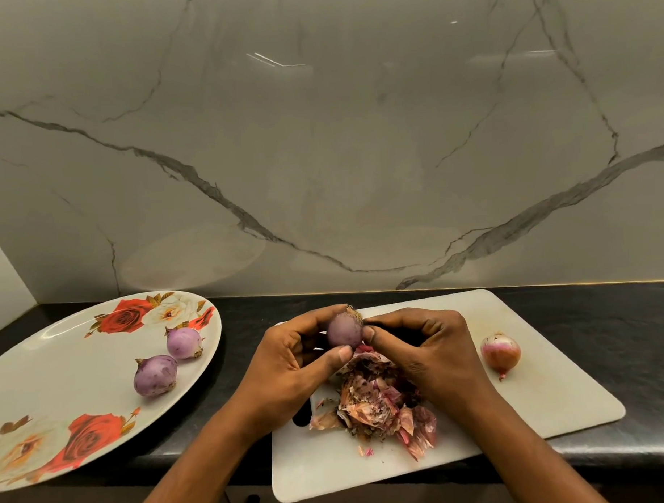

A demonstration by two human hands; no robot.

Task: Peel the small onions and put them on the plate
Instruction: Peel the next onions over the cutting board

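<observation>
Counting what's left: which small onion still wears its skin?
The pinkish-brown papery onion at the right of the white cutting board; the other three are bare purple.

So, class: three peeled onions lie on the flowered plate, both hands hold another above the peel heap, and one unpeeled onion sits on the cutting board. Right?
No: the head view shows two peeled onions on the flowered plate, not three. Left hand and right hand hold another onion above the peel heap; one unpeeled onion sits on the cutting board.

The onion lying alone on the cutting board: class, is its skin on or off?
On. The onion wears shiny reddish-brown papery skin, unlike the two matte purple peeled onions on the plate.
</observation>
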